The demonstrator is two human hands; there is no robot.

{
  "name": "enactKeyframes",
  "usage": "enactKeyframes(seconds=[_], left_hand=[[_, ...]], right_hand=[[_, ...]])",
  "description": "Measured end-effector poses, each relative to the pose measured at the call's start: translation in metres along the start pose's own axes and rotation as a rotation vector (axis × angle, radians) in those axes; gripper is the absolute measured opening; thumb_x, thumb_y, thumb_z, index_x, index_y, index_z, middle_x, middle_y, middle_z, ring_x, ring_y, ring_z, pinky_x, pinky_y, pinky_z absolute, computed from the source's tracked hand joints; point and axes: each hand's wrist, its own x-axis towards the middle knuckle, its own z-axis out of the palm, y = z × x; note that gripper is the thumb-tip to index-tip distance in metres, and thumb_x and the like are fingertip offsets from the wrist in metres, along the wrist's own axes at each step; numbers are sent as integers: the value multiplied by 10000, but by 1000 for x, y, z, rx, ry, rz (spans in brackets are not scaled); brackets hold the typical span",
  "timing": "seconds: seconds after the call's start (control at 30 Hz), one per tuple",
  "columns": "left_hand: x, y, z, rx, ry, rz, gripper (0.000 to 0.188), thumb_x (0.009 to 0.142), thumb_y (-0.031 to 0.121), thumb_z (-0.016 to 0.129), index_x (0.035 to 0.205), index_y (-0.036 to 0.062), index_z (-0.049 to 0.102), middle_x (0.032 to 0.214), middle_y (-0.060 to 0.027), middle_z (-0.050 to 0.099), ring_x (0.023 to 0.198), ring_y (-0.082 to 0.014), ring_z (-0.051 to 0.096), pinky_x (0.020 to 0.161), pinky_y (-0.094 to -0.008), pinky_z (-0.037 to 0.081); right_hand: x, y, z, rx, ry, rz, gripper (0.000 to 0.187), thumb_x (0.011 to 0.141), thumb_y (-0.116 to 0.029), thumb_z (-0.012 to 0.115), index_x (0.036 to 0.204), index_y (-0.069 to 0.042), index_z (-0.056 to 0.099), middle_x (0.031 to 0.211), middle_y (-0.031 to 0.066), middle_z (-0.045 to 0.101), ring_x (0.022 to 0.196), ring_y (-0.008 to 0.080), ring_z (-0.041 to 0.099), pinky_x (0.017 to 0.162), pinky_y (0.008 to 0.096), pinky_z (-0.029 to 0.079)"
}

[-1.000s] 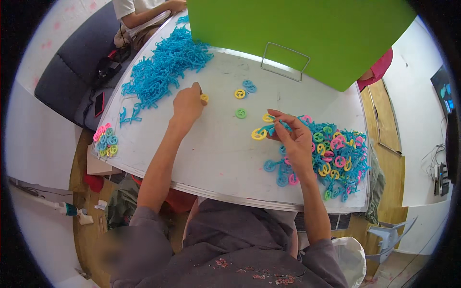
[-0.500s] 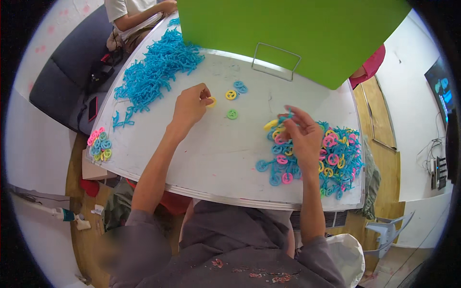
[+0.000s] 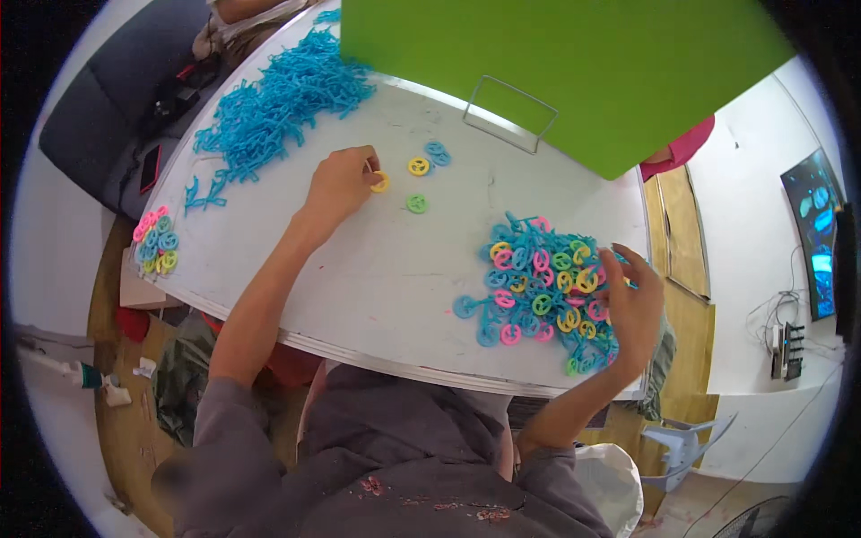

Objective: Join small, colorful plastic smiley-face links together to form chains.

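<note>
**Sorting coloured rings off the mixed pile**

The fingers point(image 3: 619, 264) of the right hand point(image 3: 632, 309) are spread and loosely curled over the near edge of the mixed pile of rings point(image 3: 538, 282), touching it; whether they pinch a piece cannot be told. That pile, pink, yellow, green and blue rings tangled with blue stems, lies on the white table point(image 3: 377, 287) at the person's right.

Farther out, the left hand point(image 3: 341, 184) is closed, thumb and forefinger pinching a yellow ring point(image 3: 381, 182) just above the table. Just beyond it lie a green ring point(image 3: 416, 203), another yellow ring point(image 3: 418, 166) and a blue ring point(image 3: 438, 152), apart from one another.

The step in hand looks like separating rings from stems. The next move would call for a fine pinch on a single ring in the tangle.

At the far left a heap of blue stems point(image 3: 278, 99) spreads; a small cluster of rings point(image 3: 154, 242) sits at the left edge. A green board point(image 3: 574, 63) with a wire stand point(image 3: 509, 112) rises behind.
</note>
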Motion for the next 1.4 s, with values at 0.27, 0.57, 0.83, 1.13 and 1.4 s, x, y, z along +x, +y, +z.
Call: enactKeyframes(seconds=[0.27,0.57,0.83,1.13,1.4], left_hand=[[7,-11,13,-36,59,129,168,809,130,682,951,46,649,882,-151,642,861,-304,610,746,-400,483],[26,-72,5,332,490,-38,321,803,79,666,1107,34,571,1041,-176,529,978,-357,508,846,-439,453],[25,-64,-2,479,553,-1,302,800,-36,559,1098,14,577,1040,-194,525,928,-388,534,792,-455,470],[15,-29,-14,144,430,-7,337,820,-54,519,1121,52,630,980,-147,564,914,-292,593,768,-386,498],[1,14,-28,-619,-37,66,336,868,-59,469,1130,44,652,1028,-113,665,923,-162,608,816,-286,472]], right_hand=[[-17,-31,-1,-73,-63,-139,388,875,-239,669,1171,6,616,1031,109,670,715,140,643,613,256,504],[-14,-53,73,193,-371,-338,167,838,-109,692,936,26,684,805,83,707,715,124,663,668,243,508],[-9,-30,109,257,-311,-427,110,845,-77,674,890,23,687,773,81,704,711,117,667,669,238,505],[-10,-25,115,345,-279,-387,119,842,-109,690,887,0,696,761,80,692,684,124,653,634,248,497],[-11,-25,123,445,-258,-348,171,860,-81,668,1025,-40,680,837,63,691,725,121,659,655,238,505]])
